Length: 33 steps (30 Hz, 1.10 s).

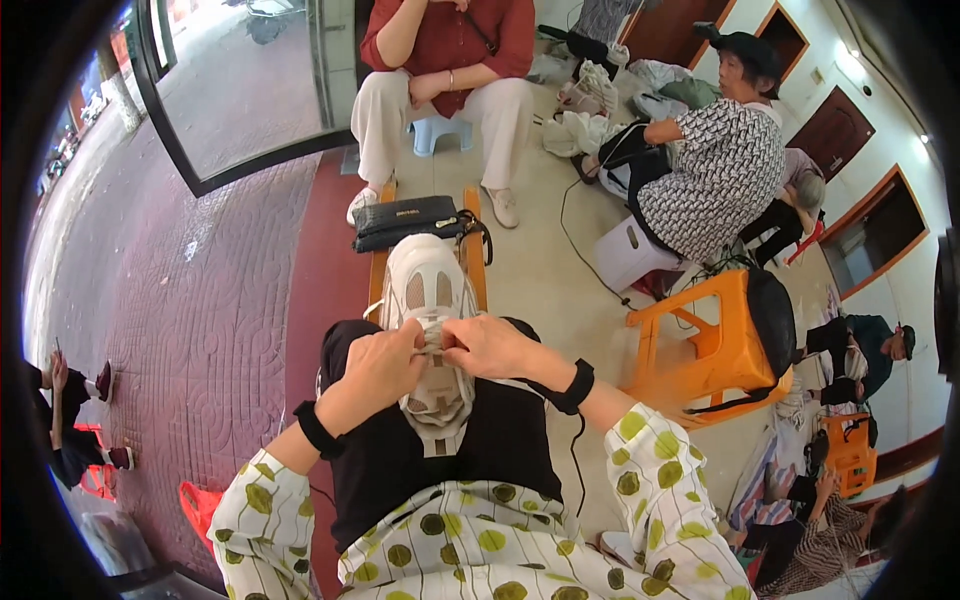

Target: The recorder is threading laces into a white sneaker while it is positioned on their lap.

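A white and beige sneaker (418, 262) with mesh panels rests between my knees, its toe pointing away from me. Both hands meet over its tongue, at the pale shoelace (433, 338). From the left, my left hand (382, 362) is closed, its thumb and fingertips pinching the lace. Facing it, my right hand (492, 347) is closed on the lace too, with bent fingers close to the left ones. The fingertips partly cover the lace, so its exact path cannot be made out. Black bands circle both my wrists.
Beyond the toe, a black pouch (405, 222) lies on a wooden bench (472, 205). Opposite me a person in red sits on a blue stool (441, 136). Orange stools (700, 345) stand to the right, where several people sit. A glass door (240, 90) is at the left.
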{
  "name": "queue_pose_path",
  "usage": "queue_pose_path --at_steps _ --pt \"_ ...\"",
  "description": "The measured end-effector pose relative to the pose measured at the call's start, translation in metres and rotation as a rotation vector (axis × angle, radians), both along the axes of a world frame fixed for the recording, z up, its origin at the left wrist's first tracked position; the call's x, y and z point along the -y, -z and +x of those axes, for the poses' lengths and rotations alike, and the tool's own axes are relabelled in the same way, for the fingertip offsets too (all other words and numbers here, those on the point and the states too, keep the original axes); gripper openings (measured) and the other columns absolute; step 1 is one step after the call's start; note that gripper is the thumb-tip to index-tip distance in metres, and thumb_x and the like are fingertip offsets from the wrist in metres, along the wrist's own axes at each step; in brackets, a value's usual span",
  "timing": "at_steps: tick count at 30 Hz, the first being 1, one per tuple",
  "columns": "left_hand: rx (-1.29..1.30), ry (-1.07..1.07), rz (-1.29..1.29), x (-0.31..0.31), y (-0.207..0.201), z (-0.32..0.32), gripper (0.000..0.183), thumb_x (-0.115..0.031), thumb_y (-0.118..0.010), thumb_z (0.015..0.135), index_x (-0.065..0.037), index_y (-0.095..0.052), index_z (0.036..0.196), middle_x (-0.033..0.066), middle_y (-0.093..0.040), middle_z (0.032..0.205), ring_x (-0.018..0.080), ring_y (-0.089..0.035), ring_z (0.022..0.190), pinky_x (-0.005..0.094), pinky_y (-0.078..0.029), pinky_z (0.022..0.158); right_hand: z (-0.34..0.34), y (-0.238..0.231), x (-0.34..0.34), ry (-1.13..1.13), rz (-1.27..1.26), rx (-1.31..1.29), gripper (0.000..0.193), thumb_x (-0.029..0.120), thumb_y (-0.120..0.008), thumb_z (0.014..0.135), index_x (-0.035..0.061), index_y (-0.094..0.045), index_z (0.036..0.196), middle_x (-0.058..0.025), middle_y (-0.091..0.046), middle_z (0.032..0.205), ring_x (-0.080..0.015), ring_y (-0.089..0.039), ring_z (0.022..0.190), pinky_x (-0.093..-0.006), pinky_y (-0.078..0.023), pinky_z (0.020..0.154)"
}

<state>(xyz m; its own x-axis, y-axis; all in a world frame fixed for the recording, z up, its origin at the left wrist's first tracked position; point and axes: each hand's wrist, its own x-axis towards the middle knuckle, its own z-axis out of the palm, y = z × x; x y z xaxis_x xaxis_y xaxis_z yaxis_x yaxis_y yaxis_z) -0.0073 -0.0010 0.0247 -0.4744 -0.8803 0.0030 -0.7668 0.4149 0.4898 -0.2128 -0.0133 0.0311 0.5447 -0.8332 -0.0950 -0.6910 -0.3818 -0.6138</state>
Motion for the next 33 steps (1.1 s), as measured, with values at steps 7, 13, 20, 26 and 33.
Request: queue_pose_path --at_steps 7,13,20,26,33 --pt "0.053 0.011 -0.166 -0.005 -0.002 -0.003 0.018 -0.016 -0.059 0.082 -0.004 -0.053 0.093 0.0164 -0.065 0.076 0.0347 -0.065 0.07 0.0453 -0.047 0.062 0.003 -0.003 0.001 -0.002 -0.002 -0.014 0.018 0.018 -0.061 0.08 0.0017 -0.061 0.089 -0.0209 -0.067 0.082 -0.0404 -0.064 0.082 -0.0473 -0.05 0.073" --pt "0.064 0.034 -0.086 -0.003 0.002 -0.001 0.018 -0.019 -0.058 0.08 -0.004 -0.056 0.09 0.0169 -0.065 0.072 0.036 -0.065 0.07 0.0465 -0.049 0.063 0.001 0.011 0.012 -0.082 0.13 -0.024 0.022 0.019 -0.065 0.079 0.0007 -0.059 0.09 -0.0169 -0.065 0.079 -0.0326 -0.065 0.076 -0.0405 -0.05 0.068" --pt "0.095 0.105 0.094 0.024 0.004 0.006 0.018 -0.027 -0.062 0.075 -0.01 -0.063 0.083 0.0145 -0.067 0.074 0.0354 -0.066 0.075 0.0454 -0.05 0.067 0.005 0.0 0.021 -0.119 0.299 0.005 0.023 0.02 -0.065 0.077 -0.0003 -0.06 0.086 -0.0099 -0.065 0.072 -0.0212 -0.063 0.066 -0.0351 -0.05 0.062" --pt "0.106 0.143 0.041 0.032 0.004 0.001 0.016 -0.026 -0.063 0.073 -0.011 -0.065 0.076 0.0127 -0.068 0.077 0.0331 -0.066 0.076 0.0436 -0.05 0.068 0.013 -0.005 0.009 -0.084 -0.03 -0.174 0.021 0.016 -0.063 0.073 0.0003 -0.061 0.087 -0.0173 -0.065 0.073 -0.0343 -0.065 0.072 -0.0424 -0.051 0.065" --pt "0.099 0.148 0.284 0.054 -0.012 -0.014 0.024 -0.025 -0.066 0.067 -0.006 -0.069 0.082 0.0156 -0.068 0.078 0.0337 -0.066 0.078 0.042 -0.052 0.07 0.02 -0.017 0.009 -0.026 -0.148 -0.185 0.024 0.015 -0.064 0.076 0.0054 -0.061 0.098 -0.0162 -0.067 0.082 -0.0367 -0.065 0.081 -0.0451 -0.052 0.069"
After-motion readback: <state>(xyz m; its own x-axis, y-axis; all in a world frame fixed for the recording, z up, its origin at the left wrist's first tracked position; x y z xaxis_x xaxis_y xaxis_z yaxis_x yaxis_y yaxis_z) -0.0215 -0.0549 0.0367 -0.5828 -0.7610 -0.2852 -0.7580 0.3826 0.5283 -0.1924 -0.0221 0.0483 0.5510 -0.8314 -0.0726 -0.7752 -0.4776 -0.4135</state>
